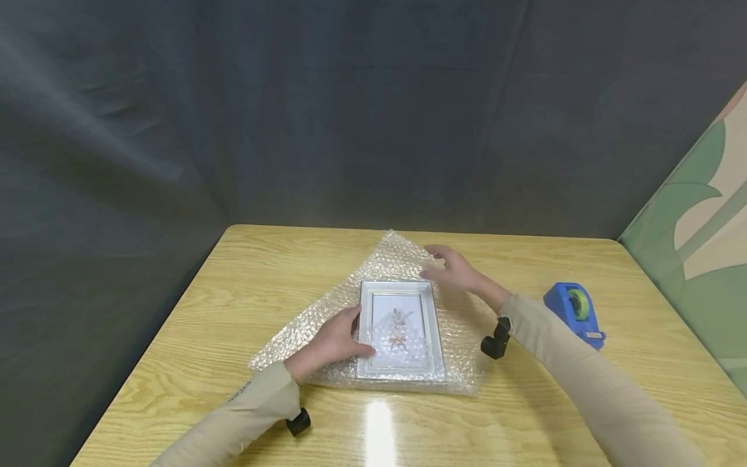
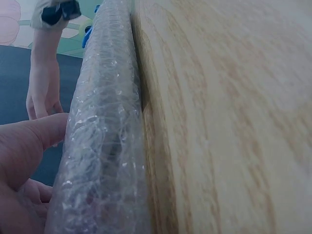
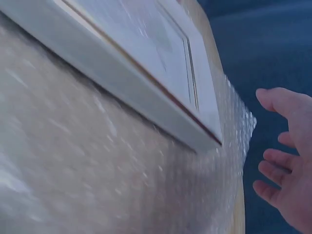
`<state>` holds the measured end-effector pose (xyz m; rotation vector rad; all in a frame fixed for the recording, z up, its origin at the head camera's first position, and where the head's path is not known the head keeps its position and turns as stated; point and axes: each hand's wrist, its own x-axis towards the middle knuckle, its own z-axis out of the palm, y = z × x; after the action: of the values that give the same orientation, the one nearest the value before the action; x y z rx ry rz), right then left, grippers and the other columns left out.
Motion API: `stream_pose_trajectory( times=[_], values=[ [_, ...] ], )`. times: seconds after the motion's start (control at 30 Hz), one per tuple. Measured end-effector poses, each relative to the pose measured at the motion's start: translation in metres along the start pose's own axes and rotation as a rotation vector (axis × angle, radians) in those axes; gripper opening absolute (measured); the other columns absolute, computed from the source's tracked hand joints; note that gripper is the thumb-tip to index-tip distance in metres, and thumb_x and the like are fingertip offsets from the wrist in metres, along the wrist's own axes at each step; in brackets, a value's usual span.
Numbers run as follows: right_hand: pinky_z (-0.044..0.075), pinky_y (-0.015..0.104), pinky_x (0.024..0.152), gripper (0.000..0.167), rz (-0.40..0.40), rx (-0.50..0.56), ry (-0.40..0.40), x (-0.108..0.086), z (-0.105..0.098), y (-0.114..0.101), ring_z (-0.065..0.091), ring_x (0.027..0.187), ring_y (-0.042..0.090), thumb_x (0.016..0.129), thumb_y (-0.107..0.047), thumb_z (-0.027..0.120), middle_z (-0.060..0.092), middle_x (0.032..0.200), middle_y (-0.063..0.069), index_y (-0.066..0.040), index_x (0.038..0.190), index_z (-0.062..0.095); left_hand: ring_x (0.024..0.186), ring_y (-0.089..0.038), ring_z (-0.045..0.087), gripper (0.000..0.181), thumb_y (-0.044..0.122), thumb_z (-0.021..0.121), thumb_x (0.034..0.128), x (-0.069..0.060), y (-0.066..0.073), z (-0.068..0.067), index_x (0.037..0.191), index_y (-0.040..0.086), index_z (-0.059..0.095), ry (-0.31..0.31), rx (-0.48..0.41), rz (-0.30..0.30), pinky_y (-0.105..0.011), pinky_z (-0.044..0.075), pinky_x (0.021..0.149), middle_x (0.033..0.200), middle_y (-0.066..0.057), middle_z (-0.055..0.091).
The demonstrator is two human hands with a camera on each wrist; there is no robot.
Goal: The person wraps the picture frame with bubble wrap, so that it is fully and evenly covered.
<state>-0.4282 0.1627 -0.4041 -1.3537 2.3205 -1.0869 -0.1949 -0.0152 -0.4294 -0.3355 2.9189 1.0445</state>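
A white picture frame [image 1: 430, 324] with a botanical print lies face up on a sheet of bubble wrap [image 1: 338, 305]. Some of the wrap covers the frame's lower part. My left hand [image 1: 334, 338] rests at the frame's left side, its extended thumb pressing the wrap on the front. In the left wrist view that thumb [image 2: 46, 129] touches the wrapped edge; the other fingers are partly hidden. By the far right edge of the wrap is my right hand [image 1: 458, 271], fingers spread. The right wrist view shows this hand [image 3: 292, 165] apart from the wrap, holding nothing.
A blue tape dispenser [image 1: 574, 314] with a green-yellow roll stands on the wooden table [image 1: 280, 253], right of the right forearm. A dark curtain [image 1: 373, 117] hangs behind the table. At the right is a panel [image 1: 700, 259] with leaf shapes.
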Motion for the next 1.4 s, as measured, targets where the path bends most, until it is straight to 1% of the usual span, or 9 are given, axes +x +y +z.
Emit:
stream_pose_trajectory(
  times=[0.13,0.4,0.63,0.73,0.83,0.93,1.07,1.2,1.4],
  values=[
    [0.031,0.054,0.1,0.064,-0.01,-0.026,-0.007,0.015,-0.001,0.015,0.036,0.12,0.044,0.083,-0.014,0.066,0.037,0.135,0.029,0.01,0.133,0.034,0.119,-0.033,0.044,0.1,0.036,0.079,0.0634,-0.001,-0.001,0.001,0.138,-0.005,0.028,-0.003,-0.01,-0.006,-0.044,0.036,0.1,0.136,-0.02,0.04],
    [0.029,0.052,0.103,0.071,0.07,0.027,-0.048,0.032,0.003,0.034,0.032,0.125,0.044,0.081,-0.015,0.068,0.031,0.139,0.028,0.009,0.136,0.03,0.124,-0.035,0.038,0.101,0.037,0.079,0.0626,0.001,-0.003,0.001,0.139,-0.003,0.028,-0.006,-0.002,-0.022,-0.045,0.033,0.102,0.139,-0.019,0.038],
    [0.023,0.047,0.107,0.077,0.135,0.177,-0.06,0.036,0.012,0.044,0.025,0.129,0.042,0.082,-0.01,0.066,0.023,0.142,0.029,0.01,0.139,0.019,0.12,-0.033,0.043,0.101,0.036,0.08,0.0622,0.001,-0.002,0.001,0.139,-0.004,0.028,-0.006,-0.005,-0.01,-0.044,0.036,0.1,0.137,-0.019,0.04],
    [0.022,0.046,0.108,0.077,0.153,0.187,-0.042,0.037,0.015,0.047,0.024,0.13,0.043,0.082,-0.008,0.066,0.023,0.141,0.032,0.013,0.138,0.018,0.118,-0.033,0.045,0.101,0.036,0.08,0.0623,0.001,-0.002,0.001,0.139,-0.004,0.028,-0.007,-0.006,-0.007,-0.044,0.037,0.099,0.136,-0.019,0.041],
    [0.025,0.046,0.107,0.072,0.163,0.157,-0.022,0.037,0.017,0.049,0.029,0.127,0.043,0.082,-0.01,0.065,0.028,0.139,0.032,0.013,0.136,0.024,0.12,-0.033,0.043,0.101,0.037,0.08,0.062,0.001,-0.002,0.001,0.139,-0.003,0.028,-0.007,-0.007,-0.02,-0.044,0.036,0.101,0.137,-0.019,0.04],
    [0.033,0.047,0.102,0.065,0.139,0.128,0.011,0.038,0.016,0.047,0.036,0.122,0.044,0.083,-0.011,0.063,0.034,0.136,0.03,0.011,0.135,0.03,0.124,-0.034,0.038,0.101,0.037,0.08,0.062,0.001,-0.002,0.0,0.14,-0.002,0.028,-0.005,-0.002,-0.037,-0.045,0.033,0.103,0.139,-0.019,0.037],
    [0.04,0.048,0.096,0.056,0.066,0.087,0.079,0.038,0.013,0.04,0.044,0.115,0.042,0.083,-0.007,0.062,0.042,0.128,0.029,0.01,0.131,0.038,0.124,-0.035,0.038,0.101,0.036,0.08,0.0622,0.001,-0.002,-0.001,0.14,-0.002,0.028,-0.002,-0.004,-0.032,-0.045,0.032,0.103,0.139,-0.019,0.037],
    [0.043,0.048,0.091,0.051,0.0,0.048,0.124,0.036,0.009,0.029,0.05,0.105,0.039,0.082,-0.005,0.063,0.051,0.118,0.029,0.011,0.126,0.044,0.124,-0.034,0.039,0.101,0.035,0.08,0.0624,0.001,-0.002,-0.002,0.14,-0.002,0.027,-0.005,-0.009,-0.031,-0.045,0.033,0.103,0.139,-0.019,0.037],
    [0.046,0.046,0.087,0.042,-0.095,0.052,0.156,0.035,0.007,0.008,0.056,0.094,0.034,0.082,-0.002,0.063,0.057,0.107,0.027,0.01,0.12,0.051,0.124,-0.034,0.039,0.101,0.036,0.08,0.0632,0.0,-0.003,-0.002,0.14,-0.002,0.027,-0.009,-0.014,-0.037,-0.045,0.033,0.103,0.14,-0.018,0.036]
  ],
)
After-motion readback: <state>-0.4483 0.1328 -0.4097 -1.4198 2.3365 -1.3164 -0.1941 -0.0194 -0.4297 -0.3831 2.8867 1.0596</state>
